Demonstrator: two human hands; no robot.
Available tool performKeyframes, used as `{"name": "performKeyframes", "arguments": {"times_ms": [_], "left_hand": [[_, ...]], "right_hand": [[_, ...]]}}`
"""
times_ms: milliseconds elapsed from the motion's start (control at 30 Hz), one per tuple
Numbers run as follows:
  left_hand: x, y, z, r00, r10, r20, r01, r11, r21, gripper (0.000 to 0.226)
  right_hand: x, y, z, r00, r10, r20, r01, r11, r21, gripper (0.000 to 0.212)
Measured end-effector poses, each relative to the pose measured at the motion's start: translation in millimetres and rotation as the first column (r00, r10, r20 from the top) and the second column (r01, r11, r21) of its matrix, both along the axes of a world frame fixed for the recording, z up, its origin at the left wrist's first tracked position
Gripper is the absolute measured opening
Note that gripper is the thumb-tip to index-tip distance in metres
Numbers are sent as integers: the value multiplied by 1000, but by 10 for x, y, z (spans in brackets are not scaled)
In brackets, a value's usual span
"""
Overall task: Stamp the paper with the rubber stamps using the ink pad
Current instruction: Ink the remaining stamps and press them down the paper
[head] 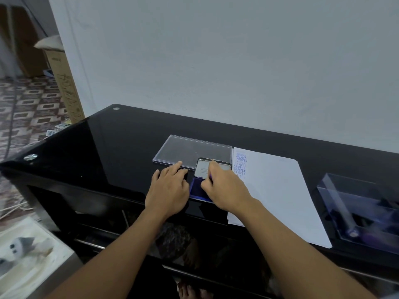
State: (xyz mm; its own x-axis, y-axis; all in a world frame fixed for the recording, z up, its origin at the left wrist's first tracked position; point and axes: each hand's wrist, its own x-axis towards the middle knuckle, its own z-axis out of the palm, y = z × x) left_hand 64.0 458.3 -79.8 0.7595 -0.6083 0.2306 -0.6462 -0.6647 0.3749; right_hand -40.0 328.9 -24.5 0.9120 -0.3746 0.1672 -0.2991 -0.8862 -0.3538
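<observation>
A white paper sheet [276, 186] lies on the black glass table [121, 147], with a column of blue stamp prints [240, 164] near its top left corner. Left of the sheet sits the ink pad [195, 189], its blue pad showing and its lid [201, 167] tipped up behind. My right hand [224, 188] is over the pad with curled fingers pinching a small purple rubber stamp [210, 176], mostly hidden by the hand. My left hand [170, 188] lies flat beside the pad's left edge, fingers straight, over a dark object I cannot make out.
A flat clear plastic cover [192, 151] lies behind the hands. At the far right stands a clear plastic box [362, 210] holding dark and purple items. The table's front edge runs just below my wrists. A cardboard box [64, 83] leans by the wall on the left.
</observation>
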Motion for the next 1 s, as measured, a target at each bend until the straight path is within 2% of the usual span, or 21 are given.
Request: {"name": "performKeyframes", "arguments": {"times_ms": [433,700,1000], "left_hand": [[9,-6,-7,1000,2,11,-2,1000,4,44],[1,-6,9,1000,3,8,-3,1000,5,44],[-11,-5,21,1000,4,0,-4,1000,13,46]], "right_hand": [[157,-67,144,987,41,-153,-34,998,47,16],[98,-49,77,996,15,-83,-14,1000,16,23],[34,-35,1,1000,4,-26,-4,1000,1,17]]}}
